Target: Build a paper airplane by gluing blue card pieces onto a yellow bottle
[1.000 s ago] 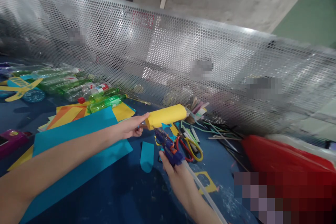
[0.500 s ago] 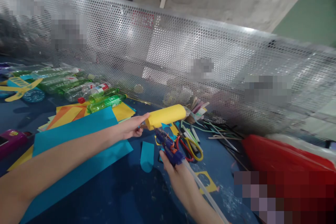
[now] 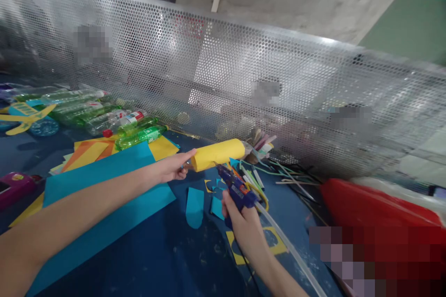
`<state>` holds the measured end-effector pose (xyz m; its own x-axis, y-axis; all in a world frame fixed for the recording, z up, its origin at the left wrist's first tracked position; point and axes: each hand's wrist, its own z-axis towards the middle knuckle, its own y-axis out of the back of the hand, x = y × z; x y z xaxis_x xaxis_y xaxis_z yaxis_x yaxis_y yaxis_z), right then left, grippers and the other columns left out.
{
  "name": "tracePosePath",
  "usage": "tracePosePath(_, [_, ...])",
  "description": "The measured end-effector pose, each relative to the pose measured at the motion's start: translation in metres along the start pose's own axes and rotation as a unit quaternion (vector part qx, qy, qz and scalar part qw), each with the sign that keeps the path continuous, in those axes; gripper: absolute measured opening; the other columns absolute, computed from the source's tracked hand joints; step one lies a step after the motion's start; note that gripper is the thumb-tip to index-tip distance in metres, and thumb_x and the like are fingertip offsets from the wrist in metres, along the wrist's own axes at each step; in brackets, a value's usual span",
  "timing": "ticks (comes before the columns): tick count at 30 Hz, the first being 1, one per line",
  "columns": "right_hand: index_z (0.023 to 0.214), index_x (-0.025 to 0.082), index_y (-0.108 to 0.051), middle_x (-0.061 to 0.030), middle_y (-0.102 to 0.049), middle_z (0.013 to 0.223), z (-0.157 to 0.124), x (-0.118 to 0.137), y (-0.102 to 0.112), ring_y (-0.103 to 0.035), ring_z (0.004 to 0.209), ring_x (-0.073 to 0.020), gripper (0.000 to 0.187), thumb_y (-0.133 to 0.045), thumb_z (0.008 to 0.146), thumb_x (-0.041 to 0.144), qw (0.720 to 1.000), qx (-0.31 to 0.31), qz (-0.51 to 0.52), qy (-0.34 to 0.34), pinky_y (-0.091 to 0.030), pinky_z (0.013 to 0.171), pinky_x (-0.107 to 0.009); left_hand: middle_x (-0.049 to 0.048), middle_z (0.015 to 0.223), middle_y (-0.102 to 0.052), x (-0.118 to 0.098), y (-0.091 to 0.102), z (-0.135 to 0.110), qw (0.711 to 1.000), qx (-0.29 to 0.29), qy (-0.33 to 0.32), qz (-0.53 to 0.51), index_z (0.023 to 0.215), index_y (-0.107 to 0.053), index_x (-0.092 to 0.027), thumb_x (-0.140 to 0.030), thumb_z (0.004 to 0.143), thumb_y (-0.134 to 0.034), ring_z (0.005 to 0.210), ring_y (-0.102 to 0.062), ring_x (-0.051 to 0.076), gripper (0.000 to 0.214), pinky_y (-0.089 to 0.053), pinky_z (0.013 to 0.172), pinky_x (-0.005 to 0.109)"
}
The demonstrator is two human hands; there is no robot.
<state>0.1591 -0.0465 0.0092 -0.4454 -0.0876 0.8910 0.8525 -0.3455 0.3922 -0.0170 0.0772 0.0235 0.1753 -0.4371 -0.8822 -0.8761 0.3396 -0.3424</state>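
Glue gun (image 3: 239, 191) in right hand (image 3: 246, 222), yellow roll (image 3: 218, 154) in left hand (image 3: 176, 165).
The left hand grips the yellow roll's left end; the right hand wraps the glue gun, nozzle (image 3: 218, 167) at the yellow roll's lower side, contact unclear. The left arm (image 3: 94, 209) stretches over a blue sheet (image 3: 80, 192). The yellow roll is held over the table (image 3: 174, 260) before a screen (image 3: 216, 62), bottles (image 3: 142, 137) to its left, sticks (image 3: 258, 178) beyond the glue gun.
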Motion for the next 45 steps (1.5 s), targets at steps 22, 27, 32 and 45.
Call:
tracePosePath(22, [0.077,0.022,-0.052,0.0078,-0.053,0.047,0.055,-0.047,0.043,-0.05,0.037,-0.009,0.037,-0.044,0.079,0.059,0.86,-0.208,0.421,-0.198,-0.041,0.034,-0.019,-0.0009,0.063,-0.056,-0.006,0.012,0.003,0.999,-0.008,-0.017,0.032,0.083,-0.056,-0.015,-0.051,0.069,-0.066,0.04,-0.031,0.001,0.04,-0.024,0.037,0.013])
tracePosePath(27, [0.074,0.021,-0.051,0.0086,-0.049,0.043,0.055,-0.052,0.048,-0.045,0.032,-0.0066,0.039,-0.04,0.082,0.058,0.85,-0.199,0.434,-0.222,-0.04,0.031,-0.016,-0.0004,0.065,-0.056,-0.006,0.012,0.003,0.999,-0.022,-0.012,0.037,0.083,-0.057,-0.015,-0.049,0.07,-0.066,0.041,-0.031,0.001,0.038,-0.026,0.037,0.013])
tracePosePath(32, [0.079,0.02,-0.053,0.0057,-0.057,0.053,0.045,-0.049,0.059,-0.053,0.041,-0.0053,0.038,-0.034,0.089,0.051,0.838,-0.2,0.449,-0.237,-0.049,0.041,-0.012,0.0007,0.068,-0.058,-0.008,0.012,0.001,1.0,-0.016,-0.012,0.024,0.089,-0.058,-0.015,-0.05,0.069,-0.067,0.042,-0.029,0.001,0.041,-0.026,0.038,0.013])
tracePosePath(45, [0.063,0.015,-0.057,0.0,-0.049,0.042,-0.013,-0.039,0.098,-0.044,0.032,-0.0079,0.068,-0.02,0.083,0.068,0.847,0.085,0.216,-0.479,-0.037,0.034,-0.017,-0.0012,0.06,-0.054,-0.009,0.005,-0.002,0.999,-0.039,0.004,0.032,0.082,-0.057,-0.014,-0.043,0.071,-0.067,0.04,-0.03,0.002,0.033,-0.024,0.037,0.014])
